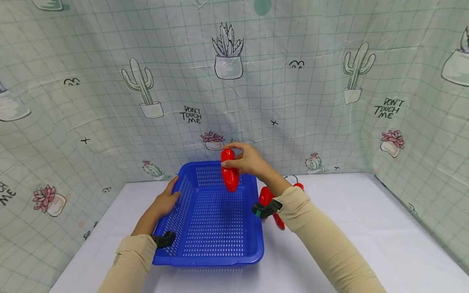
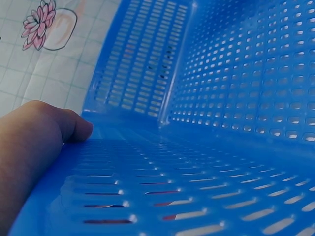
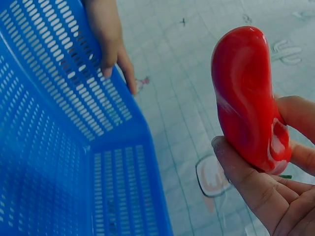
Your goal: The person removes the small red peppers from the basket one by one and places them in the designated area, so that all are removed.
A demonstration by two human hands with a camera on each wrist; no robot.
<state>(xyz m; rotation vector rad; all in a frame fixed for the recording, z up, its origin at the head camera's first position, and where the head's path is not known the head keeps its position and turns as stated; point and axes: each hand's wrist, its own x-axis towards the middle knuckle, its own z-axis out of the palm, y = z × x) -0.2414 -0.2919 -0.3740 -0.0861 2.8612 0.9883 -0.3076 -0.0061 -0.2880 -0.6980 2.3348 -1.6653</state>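
My right hand (image 1: 252,162) holds a glossy red pepper (image 1: 231,179) over the far part of a blue plastic basket (image 1: 209,261). In the right wrist view the pepper (image 3: 243,93) is pinched between thumb and fingers, with a speck of green near its lower end. My left hand (image 1: 166,201) grips the basket's left rim. The left wrist view has part of that hand (image 2: 44,132) on the basket edge. Inside, the perforated basket floor (image 1: 214,221) is bare.
Right of the basket, partly behind my right forearm, lie several red items, among them a red piece (image 1: 265,195) and a slimmer one (image 1: 279,221). The white tabletop (image 1: 351,228) stretches to the right. A patterned curtain (image 1: 271,93) hangs behind and along both sides.
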